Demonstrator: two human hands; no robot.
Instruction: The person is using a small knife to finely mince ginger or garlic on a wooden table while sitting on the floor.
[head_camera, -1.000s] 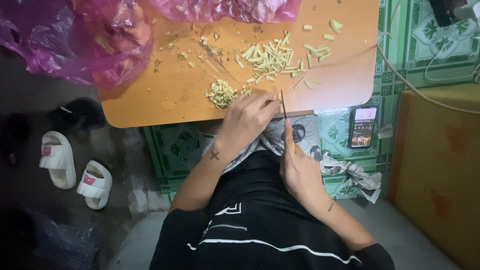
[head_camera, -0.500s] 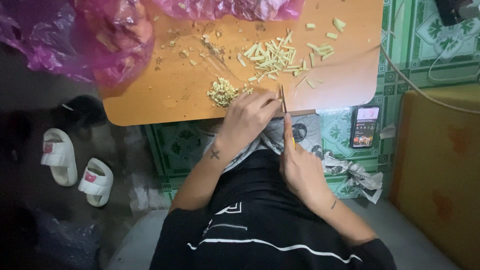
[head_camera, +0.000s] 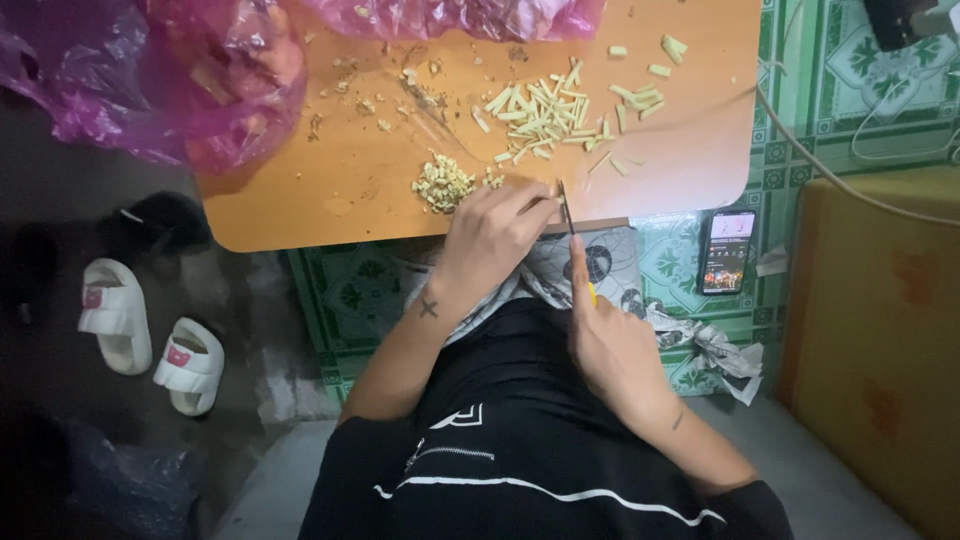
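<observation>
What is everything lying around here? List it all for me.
Orange wooden board: one, centre top.
Pale green cut stalk sticks: many, on board.
Finely chopped pale pile: one, by left hand.
Pink plastic bags: at least two, along top.
White slippers: two, on the dark floor at left.
Black smartphone: one, green tiled floor, right.
Thin knife: one, yellow handle.
Left hand: on board edge.
Right hand: holding knife.

You have two hands at work, left hand (head_camera: 495, 235) and right hand (head_camera: 610, 345), one knife (head_camera: 566, 207), one orange board (head_camera: 340, 190), two white slippers (head_camera: 150, 335), one phone (head_camera: 727, 251), and two heaps of cut stalks: one of short bits (head_camera: 442, 184), one of longer sticks (head_camera: 545, 115)
</observation>
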